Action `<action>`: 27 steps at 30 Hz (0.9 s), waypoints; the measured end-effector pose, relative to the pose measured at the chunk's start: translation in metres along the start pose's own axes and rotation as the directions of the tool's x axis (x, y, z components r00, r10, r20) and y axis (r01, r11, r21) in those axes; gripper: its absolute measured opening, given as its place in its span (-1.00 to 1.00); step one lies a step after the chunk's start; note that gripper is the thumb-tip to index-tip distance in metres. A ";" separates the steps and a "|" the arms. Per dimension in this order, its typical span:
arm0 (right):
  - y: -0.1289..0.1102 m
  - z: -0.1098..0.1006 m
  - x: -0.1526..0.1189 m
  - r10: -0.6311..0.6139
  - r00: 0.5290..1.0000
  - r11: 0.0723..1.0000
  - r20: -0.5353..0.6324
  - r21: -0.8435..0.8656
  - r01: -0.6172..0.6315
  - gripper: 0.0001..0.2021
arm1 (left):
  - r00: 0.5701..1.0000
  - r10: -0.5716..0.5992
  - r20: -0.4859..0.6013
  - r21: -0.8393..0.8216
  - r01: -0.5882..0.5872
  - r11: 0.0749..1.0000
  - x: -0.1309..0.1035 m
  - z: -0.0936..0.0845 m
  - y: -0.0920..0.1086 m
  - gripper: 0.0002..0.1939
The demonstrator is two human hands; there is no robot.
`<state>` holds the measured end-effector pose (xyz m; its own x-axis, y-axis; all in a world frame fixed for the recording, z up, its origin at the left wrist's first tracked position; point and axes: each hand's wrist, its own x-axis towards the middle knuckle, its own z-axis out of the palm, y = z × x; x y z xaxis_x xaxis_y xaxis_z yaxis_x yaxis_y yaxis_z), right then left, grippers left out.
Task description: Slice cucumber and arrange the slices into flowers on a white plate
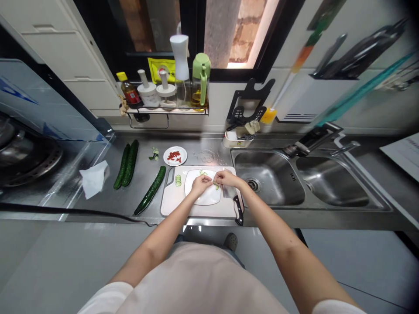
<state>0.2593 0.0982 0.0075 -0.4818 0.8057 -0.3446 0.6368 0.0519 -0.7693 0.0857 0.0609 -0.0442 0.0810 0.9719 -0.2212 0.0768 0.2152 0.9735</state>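
Both hands are over a white plate that lies on a pale cutting board. My left hand has its fingers pressed together above the plate's middle; what they hold is too small to name. My right hand pinches a cucumber slice near the plate's right edge. More slices lie at the plate's far edge, and a short stack of cucumber slices sits on the board to the left. A knife with a black handle rests on the board's right side.
Left of the board lie a whole cucumber and two more cucumbers. Behind are a small plate of red pieces and green scraps. A paper towel lies far left. A double sink is on the right.
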 end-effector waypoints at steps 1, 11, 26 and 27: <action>0.002 0.000 0.001 0.013 1.000 0.999 -0.004 -0.039 -0.013 -0.90 | 1.000 -0.003 0.001 0.051 0.003 0.999 0.001 0.001 -0.003 -0.83; 0.007 0.003 0.003 0.074 0.996 0.946 -0.040 -0.315 -0.083 -0.85 | 0.998 -0.067 0.004 0.457 0.058 0.887 0.002 0.013 0.002 -0.88; -0.008 0.009 -0.003 0.156 0.983 0.792 -0.095 -0.583 -0.182 -0.81 | 0.998 -0.053 -0.022 0.634 0.055 0.771 -0.006 0.025 0.019 -0.89; -0.008 0.010 -0.003 0.156 0.983 0.788 -0.097 -0.588 -0.183 -0.81 | 0.999 -0.048 -0.020 0.641 0.050 0.766 -0.006 0.025 0.018 -0.90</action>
<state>0.2496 0.0897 0.0099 -0.3158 0.8574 -0.4064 0.9439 0.2403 -0.2264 0.1112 0.0564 -0.0263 0.0573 0.9621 -0.2664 0.6997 0.1516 0.6981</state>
